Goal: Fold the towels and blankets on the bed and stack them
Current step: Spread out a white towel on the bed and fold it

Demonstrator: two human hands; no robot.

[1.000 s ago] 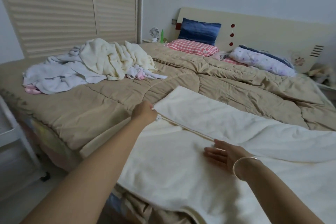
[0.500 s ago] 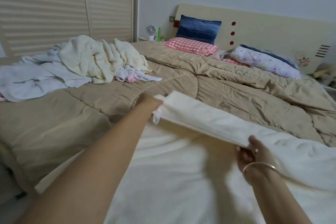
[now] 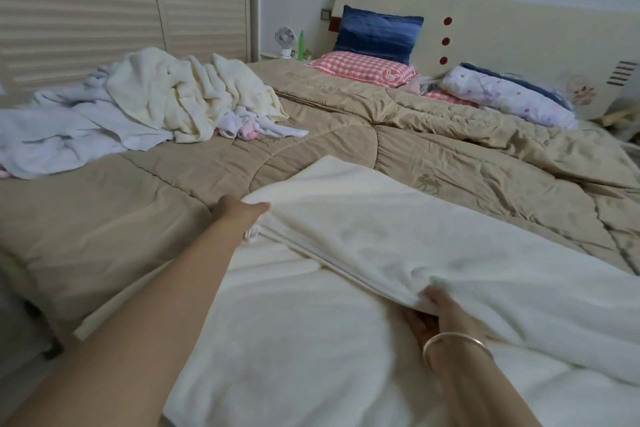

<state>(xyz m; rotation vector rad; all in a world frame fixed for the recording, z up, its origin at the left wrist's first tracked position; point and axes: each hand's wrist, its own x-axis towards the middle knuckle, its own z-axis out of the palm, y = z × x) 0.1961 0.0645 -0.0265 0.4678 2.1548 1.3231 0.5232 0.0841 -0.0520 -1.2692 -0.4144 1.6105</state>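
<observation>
A large cream blanket (image 3: 398,239) lies spread over the near part of the bed, its upper layer folded back over the lower one. My left hand (image 3: 239,210) grips the far left corner of the folded layer. My right hand (image 3: 438,312), a bangle on its wrist, holds the folded edge from underneath, fingers hidden under the cloth. A rumpled heap of cream and white towels and blankets (image 3: 166,97) lies at the far left of the bed.
A tan quilt (image 3: 433,156) covers the bed. A blue pillow (image 3: 377,33), a pink checked pillow (image 3: 363,68) and a floral pillow (image 3: 509,95) lean by the headboard. A small fan (image 3: 284,40) stands in the far corner; slatted wardrobe doors line the left.
My right hand left the flat lower layer and took hold of the folded edge. Both hands have carried that fold farther across the blanket.
</observation>
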